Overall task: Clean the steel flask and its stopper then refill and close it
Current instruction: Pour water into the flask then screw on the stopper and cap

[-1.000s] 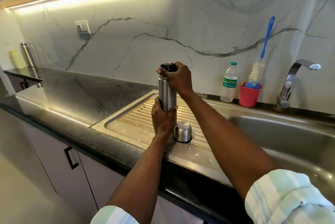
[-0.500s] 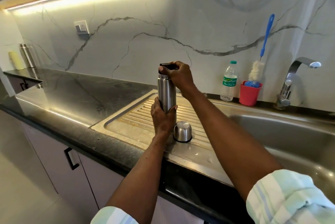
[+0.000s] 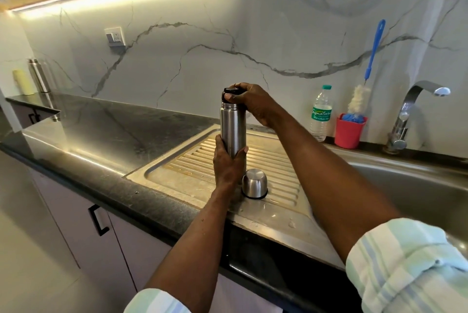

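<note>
A tall steel flask [image 3: 232, 128] stands upright over the ribbed draining board [image 3: 192, 163]. My left hand [image 3: 228, 163] is wrapped around its lower part. My right hand [image 3: 250, 103] grips the black stopper [image 3: 229, 91] on the flask's mouth, fingers curled over its top. Just right of my left wrist, the flask's steel cap cup [image 3: 254, 183] sits upside down on the draining board.
A plastic water bottle [image 3: 321, 113] and a red cup [image 3: 349, 130] holding a blue-handled bottle brush [image 3: 372, 57] stand by the wall. The tap [image 3: 410, 110] rises over the sink basin [image 3: 410, 186] at right. A dark counter [image 3: 101, 133] stretches left, with another steel bottle [image 3: 38, 75] far back.
My right hand has turned on the stopper, its fingers shifting round the top. The flask and my left hand have stayed in place.
</note>
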Demonstrator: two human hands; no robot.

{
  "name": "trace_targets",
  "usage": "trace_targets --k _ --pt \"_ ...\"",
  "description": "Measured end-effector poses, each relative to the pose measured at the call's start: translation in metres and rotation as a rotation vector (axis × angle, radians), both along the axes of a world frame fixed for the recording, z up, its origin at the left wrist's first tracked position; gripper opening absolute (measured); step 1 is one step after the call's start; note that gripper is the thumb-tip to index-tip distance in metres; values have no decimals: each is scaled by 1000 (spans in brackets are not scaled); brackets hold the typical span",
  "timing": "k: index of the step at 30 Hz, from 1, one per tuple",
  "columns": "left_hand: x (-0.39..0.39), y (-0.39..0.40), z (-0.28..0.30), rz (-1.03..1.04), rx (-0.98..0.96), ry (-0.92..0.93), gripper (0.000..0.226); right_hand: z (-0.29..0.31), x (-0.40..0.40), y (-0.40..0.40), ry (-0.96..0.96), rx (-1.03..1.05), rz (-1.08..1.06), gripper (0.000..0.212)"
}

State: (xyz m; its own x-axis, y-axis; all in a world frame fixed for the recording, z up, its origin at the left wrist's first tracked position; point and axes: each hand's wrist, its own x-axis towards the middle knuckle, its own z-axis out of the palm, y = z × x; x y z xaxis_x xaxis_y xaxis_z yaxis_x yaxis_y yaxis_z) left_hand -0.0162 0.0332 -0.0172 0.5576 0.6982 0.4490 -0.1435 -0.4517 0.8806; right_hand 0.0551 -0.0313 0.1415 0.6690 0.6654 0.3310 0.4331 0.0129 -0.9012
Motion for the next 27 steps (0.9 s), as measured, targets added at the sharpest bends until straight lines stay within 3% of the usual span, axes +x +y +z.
trace_targets --k 4,8,12,20,23,25,27 --pt "0 -2 0 19 23 6 78 -11 -16 9 -41 97 -165 30" --pt "-1 -2 -1 37 40 4 78 -21 -30 20 -225 114 -378 38" --pt "-2 -2 1 21 36 16 73 -24 -39 30 -270 110 -536 40" --pt "-3 2 -1 -64 9 -8 66 -31 -37 24 -322 120 -502 43" --pt "-6 3 -2 -91 -21 -17 67 -32 -37 10 -261 119 -409 44" --pt "-10 3 -1 -90 -34 -7 69 -38 -38 -2 -121 135 -423 55" --pt "-15 1 0 -98 -38 -2 69 -54 -37 -15 -19 145 -466 43"
